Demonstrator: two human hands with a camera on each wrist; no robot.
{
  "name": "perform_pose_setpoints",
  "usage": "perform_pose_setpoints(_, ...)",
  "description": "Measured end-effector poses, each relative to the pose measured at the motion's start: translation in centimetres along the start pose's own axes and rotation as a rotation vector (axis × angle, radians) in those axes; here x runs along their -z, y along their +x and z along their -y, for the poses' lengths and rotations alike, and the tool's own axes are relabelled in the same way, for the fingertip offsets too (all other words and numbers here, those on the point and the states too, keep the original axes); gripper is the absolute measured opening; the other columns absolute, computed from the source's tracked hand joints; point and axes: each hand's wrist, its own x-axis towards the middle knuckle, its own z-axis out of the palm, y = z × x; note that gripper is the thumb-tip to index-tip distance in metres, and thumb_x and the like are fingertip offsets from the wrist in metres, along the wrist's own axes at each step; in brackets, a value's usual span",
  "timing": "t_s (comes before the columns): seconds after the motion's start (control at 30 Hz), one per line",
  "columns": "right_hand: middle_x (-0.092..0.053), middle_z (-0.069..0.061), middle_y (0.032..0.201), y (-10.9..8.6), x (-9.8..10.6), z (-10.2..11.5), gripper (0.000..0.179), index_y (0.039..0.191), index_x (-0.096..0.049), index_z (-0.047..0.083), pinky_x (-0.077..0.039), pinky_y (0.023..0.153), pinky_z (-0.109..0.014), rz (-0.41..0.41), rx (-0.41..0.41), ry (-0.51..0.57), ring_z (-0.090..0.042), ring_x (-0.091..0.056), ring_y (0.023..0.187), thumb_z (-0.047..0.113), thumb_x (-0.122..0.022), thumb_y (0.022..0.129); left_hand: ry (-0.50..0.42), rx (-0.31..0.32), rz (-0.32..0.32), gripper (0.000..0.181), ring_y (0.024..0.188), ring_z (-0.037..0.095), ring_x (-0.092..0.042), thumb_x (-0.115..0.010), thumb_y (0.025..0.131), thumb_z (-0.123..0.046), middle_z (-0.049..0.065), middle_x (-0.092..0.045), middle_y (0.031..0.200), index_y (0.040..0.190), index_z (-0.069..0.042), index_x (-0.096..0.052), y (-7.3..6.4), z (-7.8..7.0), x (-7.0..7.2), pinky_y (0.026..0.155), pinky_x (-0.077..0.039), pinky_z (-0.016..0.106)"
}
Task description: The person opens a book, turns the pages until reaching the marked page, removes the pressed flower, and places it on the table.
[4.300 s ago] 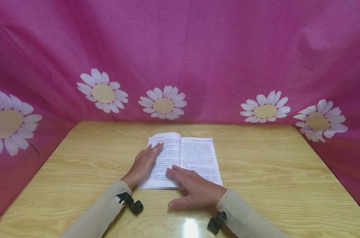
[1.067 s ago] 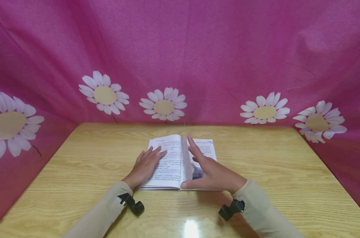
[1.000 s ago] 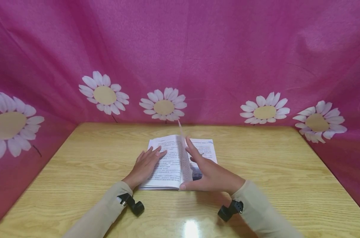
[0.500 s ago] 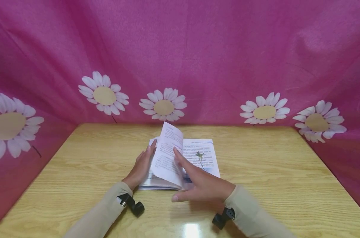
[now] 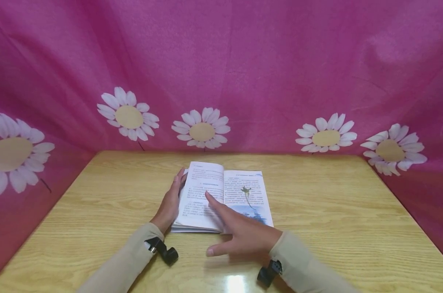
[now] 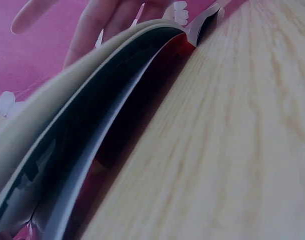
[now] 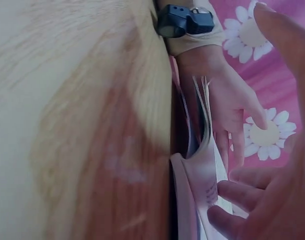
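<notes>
A book [image 5: 240,177] lies spread on the table, with its left-hand pages [image 5: 203,175] raised in a thicker, slightly fanned stack. A small green sprig [image 5: 246,191] with a thin curved stem shows on the right page, partly over a blue picture [image 5: 252,211]. My left hand [image 5: 167,207] is along the left edge of the pages, fingers extended and partly hidden behind the top leaf. Spread over the lower left page and gutter is my right hand [image 5: 245,232], thumb apart. The right wrist view shows its fingertips right at the page surface beside the spine [image 7: 185,175].
The wooden table [image 5: 335,203] extends on both sides of the book. A pink cloth [image 5: 262,73] printed with white daisies hangs behind and beside it. A small black camera is strapped to each wrist, one left [image 5: 166,253] and one right [image 5: 269,273].
My right hand has swept a leaf from right to left and moved leftward and nearer me. The leaf now lies on the left side, uncovering the sprig. My left fingers have turned toward the page edge.
</notes>
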Motion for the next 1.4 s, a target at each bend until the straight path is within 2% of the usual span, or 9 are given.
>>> perform_pose_setpoints(0.13,0.001,0.015,0.16,0.2,-0.4,-0.1,0.115,0.152,0.011,0.038,-0.02,0.115,-0.045,0.006,0.011,-0.034,-0.009,-0.008,0.146,0.066,-0.07,0.075,0.003,0.004,-0.021,0.064,0.146,0.018,-0.017,-0.013,0.101,-0.057,0.0,-0.022,0.159,0.156,-0.023,-0.013,0.0,-0.2,-0.1,0.118,-0.009,0.04)
perform_pose_setpoints(0.37,-0.001,0.012,0.16,0.7,-0.7,-0.2,0.114,0.153,0.01,0.035,-0.021,0.115,-0.042,0.015,0.03,-0.094,-0.01,-0.011,0.145,0.068,-0.067,0.075,0.024,0.07,-0.024,0.067,0.146,0.017,-0.016,-0.016,0.098,-0.064,-0.001,-0.016,0.161,0.156,-0.031,-0.011,-0.2,-0.3,-0.3,0.118,-0.007,0.044)
perform_pose_setpoints(0.6,-0.004,0.009,0.161,0.7,-0.9,-0.5,0.115,0.153,0.01,0.033,-0.024,0.115,-0.042,0.011,0.032,-0.157,-0.013,-0.015,0.145,0.07,-0.066,0.075,0.068,0.046,0.006,0.067,0.147,0.014,-0.009,-0.015,0.095,-0.069,-0.008,-0.012,0.161,0.154,-0.038,-0.014,-0.3,-0.2,-0.6,0.118,-0.004,0.045)
perform_pose_setpoints(0.73,-0.006,0.006,0.161,0.8,-0.9,-0.5,0.115,0.154,0.01,0.031,-0.025,0.114,-0.042,0.001,0.05,-0.186,-0.014,-0.018,0.145,0.07,-0.065,0.076,0.136,-0.017,0.036,0.061,0.148,0.017,-0.005,-0.016,0.098,-0.063,-0.007,-0.014,0.161,0.151,-0.036,-0.03,-0.3,-0.2,-0.7,0.116,0.0,0.051)
perform_pose_setpoints(0.9,-0.007,0.003,0.161,1.1,-1.0,-0.3,0.117,0.154,0.009,0.027,-0.026,0.114,-0.04,-0.009,0.077,-0.215,-0.015,-0.019,0.144,0.07,-0.065,0.076,0.295,-0.124,0.132,0.057,0.148,0.022,-0.002,-0.015,0.103,-0.053,-0.004,-0.02,0.16,0.145,-0.029,-0.045,-0.2,-0.1,-0.3,0.115,0.005,0.052)
perform_pose_setpoints(1.07,-0.01,0.001,0.161,1.4,-1.0,-0.2,0.117,0.155,0.01,0.025,-0.029,0.113,-0.041,-0.008,0.088,-0.191,-0.015,-0.022,0.143,0.068,-0.066,0.076,0.477,-0.13,0.211,0.054,0.148,0.026,0.0,-0.016,0.104,-0.049,-0.002,-0.019,0.16,0.142,-0.03,-0.049,-0.4,0.1,0.0,0.114,0.008,0.051)
perform_pose_setpoints(1.2,-0.005,0.003,0.161,1.4,-1.0,-0.1,0.118,0.154,0.012,0.027,-0.027,0.113,-0.042,0.003,0.067,-0.162,-0.014,-0.019,0.144,0.068,-0.066,0.076,0.581,-0.129,0.239,0.055,0.148,0.03,0.0,-0.016,0.104,-0.051,0.001,-0.02,0.16,0.143,-0.029,-0.048,-0.6,0.1,0.0,0.113,0.009,0.054)
perform_pose_setpoints(1.33,0.002,0.007,0.161,1.1,-0.3,-0.2,0.117,0.153,0.014,0.031,-0.024,0.115,-0.04,-0.004,0.031,-0.105,-0.011,-0.013,0.145,0.068,-0.067,0.076,0.629,-0.137,0.233,0.057,0.148,0.029,-0.002,-0.018,0.101,-0.057,-0.001,-0.023,0.159,0.145,-0.031,-0.044,-0.5,-0.1,-0.4,0.113,0.009,0.055)
perform_pose_setpoints(1.4,0.0,0.005,0.162,0.8,0.2,-0.3,0.117,0.152,0.014,0.033,-0.024,0.115,-0.04,-0.019,0.012,-0.08,-0.011,-0.016,0.145,0.067,-0.068,0.075,0.644,-0.147,0.24,0.058,0.148,0.029,-0.002,-0.018,0.101,-0.058,-0.001,-0.023,0.159,0.145,-0.031,-0.044,-0.5,-0.1,-0.7,0.113,0.008,0.055)
